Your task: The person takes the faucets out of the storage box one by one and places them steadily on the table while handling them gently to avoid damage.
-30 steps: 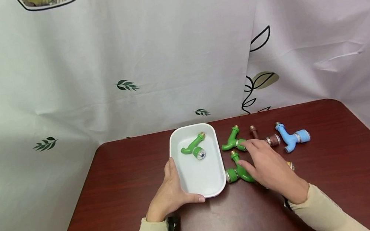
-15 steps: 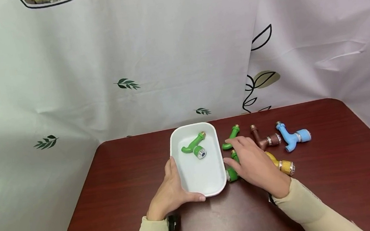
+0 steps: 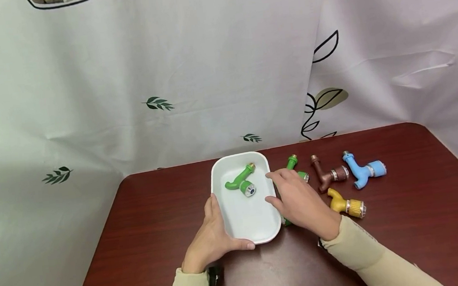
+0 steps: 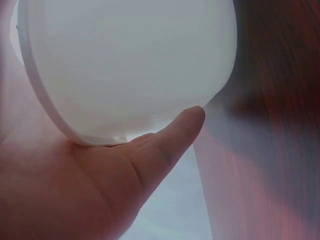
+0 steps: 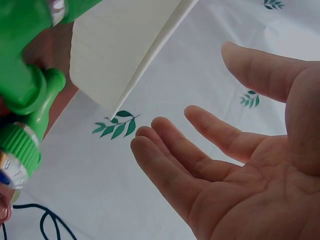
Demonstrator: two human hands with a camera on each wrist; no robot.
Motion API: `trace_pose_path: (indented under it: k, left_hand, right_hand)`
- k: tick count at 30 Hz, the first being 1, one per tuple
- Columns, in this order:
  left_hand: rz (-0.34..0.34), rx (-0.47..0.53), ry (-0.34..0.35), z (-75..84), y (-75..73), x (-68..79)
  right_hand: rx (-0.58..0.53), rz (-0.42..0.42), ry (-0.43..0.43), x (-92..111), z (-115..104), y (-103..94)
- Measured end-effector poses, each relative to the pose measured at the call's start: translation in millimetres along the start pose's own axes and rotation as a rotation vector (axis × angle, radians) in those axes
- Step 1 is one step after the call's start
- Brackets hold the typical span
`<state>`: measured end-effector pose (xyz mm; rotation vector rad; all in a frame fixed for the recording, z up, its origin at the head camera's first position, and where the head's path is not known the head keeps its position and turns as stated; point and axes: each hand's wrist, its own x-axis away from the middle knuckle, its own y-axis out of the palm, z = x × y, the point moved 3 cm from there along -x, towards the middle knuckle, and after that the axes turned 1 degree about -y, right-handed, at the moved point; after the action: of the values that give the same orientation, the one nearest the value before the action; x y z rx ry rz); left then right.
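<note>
A white plastic tray (image 3: 246, 215) sits before me in the head view, with one green tap (image 3: 240, 181) lying inside. My left hand (image 3: 209, 241) holds its near left corner, fingers along the left side and thumb across the near end. The left wrist view has that thumb against the outer wall. My right hand (image 3: 301, 200) is over the tray's right rim, its fingertips reaching just inside; the right wrist view shows nothing in its spread fingers. Right of the tray, another green tap (image 3: 292, 161) is partly covered by this hand. A third green tap (image 3: 287, 222) is mostly hidden beneath it.
Farther right on the red-brown table (image 3: 150, 224) lie a brown tap (image 3: 326, 177), a blue tap (image 3: 362, 171) and a yellow tap (image 3: 344, 204). A patterned white cloth (image 3: 189, 73) hangs behind the table.
My right hand has moved left from over the taps to the tray's right rim, uncovering the brown and yellow taps. The left hand and tray have stayed put.
</note>
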<state>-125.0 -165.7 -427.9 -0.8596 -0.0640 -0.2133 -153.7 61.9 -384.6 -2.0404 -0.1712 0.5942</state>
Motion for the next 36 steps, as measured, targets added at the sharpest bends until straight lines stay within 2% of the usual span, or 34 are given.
trace_pose_path:
  k: [5, 13, 22, 30, 36]
  left_hand:
    - [0.006, -0.004, 0.010, 0.6, 0.6, 0.4]
    - [-0.002, -0.009, 0.011, 0.1, 0.9, 0.3]
    - [0.000, -0.013, 0.019, -0.1, -0.3, 0.3]
    - [0.003, -0.015, 0.031, -0.1, 0.7, 0.0]
    - [-0.003, -0.015, 0.024, -1.0, 0.7, -0.5]
  right_hand:
    - [0.001, -0.018, -0.039, -4.3, -6.6, 8.1]
    - [-0.028, -0.117, -0.082, -10.7, -12.9, 22.7]
    - [-0.008, -0.203, -0.156, -14.8, -15.5, 33.0]
    - [0.022, -0.219, -0.269, -19.9, -17.1, 42.0]
    - [0.070, -0.235, -0.279, -24.9, -17.1, 47.7]
